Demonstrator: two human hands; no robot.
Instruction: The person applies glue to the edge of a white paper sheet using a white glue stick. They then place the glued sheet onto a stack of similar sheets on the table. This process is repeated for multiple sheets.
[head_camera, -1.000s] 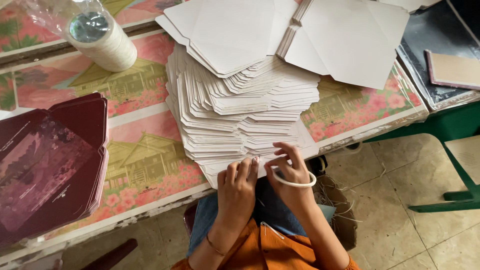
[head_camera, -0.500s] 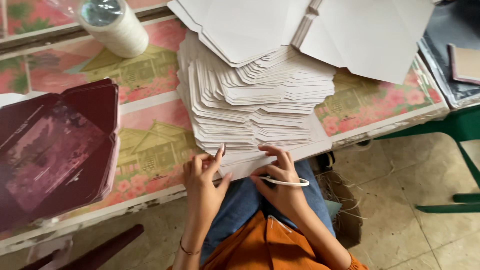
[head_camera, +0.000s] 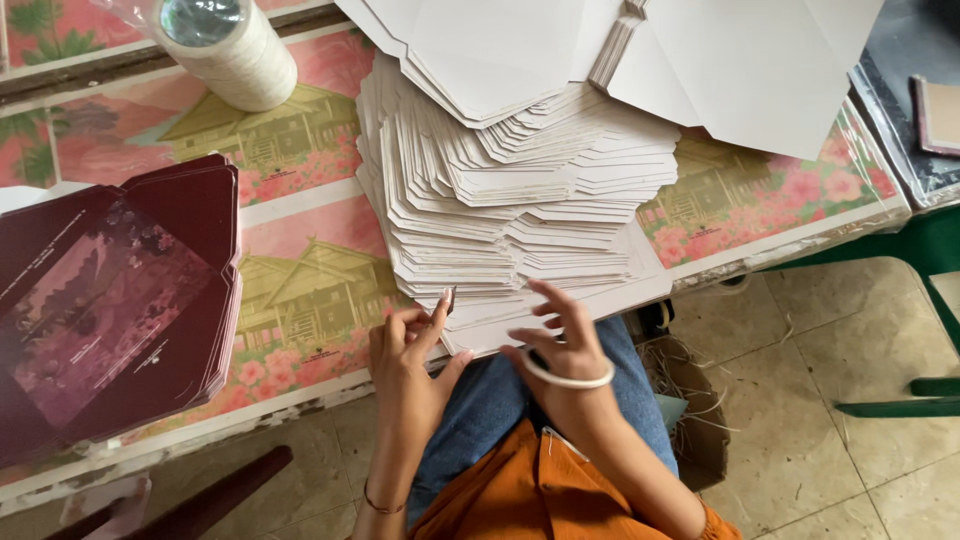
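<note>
While we look down, our left hand (head_camera: 408, 358) pinches the near edge of the fanned white card stack (head_camera: 510, 190) at the table's front edge, right hand (head_camera: 562, 335) open, fingers spread just above it, maroon printed folders (head_camera: 110, 300) stacked left, tape roll (head_camera: 228, 48) far left.

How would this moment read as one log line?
left hand: fingers on lowest sheet of white card stack | right hand: hovering, fingers spread | maroon card stack: beside, untouched

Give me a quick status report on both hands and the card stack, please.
Left hand pinching the near edge of the fanned white card stack. Right hand open, fingers spread over the same edge, holding nothing. Maroon printed sheets lie apart to the left.
</note>
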